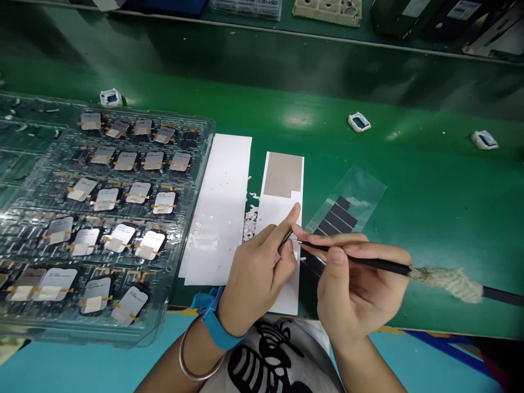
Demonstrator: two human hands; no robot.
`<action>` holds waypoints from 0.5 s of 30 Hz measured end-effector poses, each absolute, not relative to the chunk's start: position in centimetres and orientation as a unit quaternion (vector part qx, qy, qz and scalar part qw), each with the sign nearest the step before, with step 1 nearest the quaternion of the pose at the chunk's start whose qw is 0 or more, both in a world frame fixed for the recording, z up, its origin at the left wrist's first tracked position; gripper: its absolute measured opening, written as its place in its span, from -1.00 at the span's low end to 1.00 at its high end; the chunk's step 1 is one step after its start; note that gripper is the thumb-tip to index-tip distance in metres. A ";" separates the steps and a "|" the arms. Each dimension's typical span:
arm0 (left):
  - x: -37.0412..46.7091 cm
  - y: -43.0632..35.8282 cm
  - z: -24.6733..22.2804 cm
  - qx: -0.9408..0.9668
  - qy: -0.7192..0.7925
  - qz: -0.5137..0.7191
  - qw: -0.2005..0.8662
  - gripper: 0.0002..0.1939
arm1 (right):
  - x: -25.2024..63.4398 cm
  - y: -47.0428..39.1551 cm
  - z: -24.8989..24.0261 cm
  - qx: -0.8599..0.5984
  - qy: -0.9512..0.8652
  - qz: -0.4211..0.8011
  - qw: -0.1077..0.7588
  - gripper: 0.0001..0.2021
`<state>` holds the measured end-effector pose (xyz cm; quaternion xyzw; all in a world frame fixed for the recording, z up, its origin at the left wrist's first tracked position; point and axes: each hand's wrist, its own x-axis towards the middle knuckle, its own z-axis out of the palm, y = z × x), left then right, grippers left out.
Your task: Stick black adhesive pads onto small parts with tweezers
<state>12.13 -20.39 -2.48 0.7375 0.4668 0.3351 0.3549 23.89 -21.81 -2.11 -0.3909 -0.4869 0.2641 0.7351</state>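
My left hand [262,265] is closed in a pinch, with a small dark, thin-edged part [285,238] between thumb and fingers; most of it is hidden. In my right hand [362,278] is a pair of black tweezers [379,264], whose back end is wrapped in pale, fraying material. Its tip meets the small part at the left fingertips. Beneath both hands lies a white backing sheet [278,209] with a grey-brown patch [283,174] at its far end. Beside it, partly behind my right hand, rests a clear film strip [362,188] bearing black rectangles [336,219].
A clear plastic tray [186,210] at left holds rows of small screen modules [125,161]. White sheets [223,204] lie beside it, with white scraps [250,221] alongside. Small white frames [359,122] sit along the back of the green bench [442,218], under a shelf [262,27].
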 end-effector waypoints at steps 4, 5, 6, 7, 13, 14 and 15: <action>12.1 -20.3 -2.4 0.742 0.465 0.334 0.349 -0.49 | 23.9 -22.0 -2.3 -0.401 -0.506 0.255 0.720 -0.73; 12.1 -20.3 -2.4 0.742 0.465 0.334 0.349 -0.49 | 23.9 -22.1 -2.4 -0.407 -0.513 0.245 0.715 -0.73; 12.1 -20.3 -2.4 0.742 0.465 0.333 0.350 -0.49 | 24.0 -22.1 -2.4 -0.414 -0.519 0.236 0.710 -0.74; 12.1 -20.3 -2.4 0.742 0.466 0.330 0.350 -0.49 | 24.0 -22.1 -2.4 -0.418 -0.522 0.228 0.707 -0.73; 12.1 -20.3 -2.2 0.745 0.473 0.319 0.347 -0.48 | 24.0 -22.1 -2.2 -0.402 -0.537 0.225 0.707 -0.68; 12.1 -20.3 -2.3 0.744 0.473 0.319 0.348 -0.48 | 24.0 -22.1 -2.2 -0.402 -0.537 0.224 0.707 -0.69; 12.1 -20.3 -2.3 0.743 0.473 0.319 0.349 -0.48 | 24.0 -22.1 -2.2 -0.404 -0.537 0.221 0.706 -0.69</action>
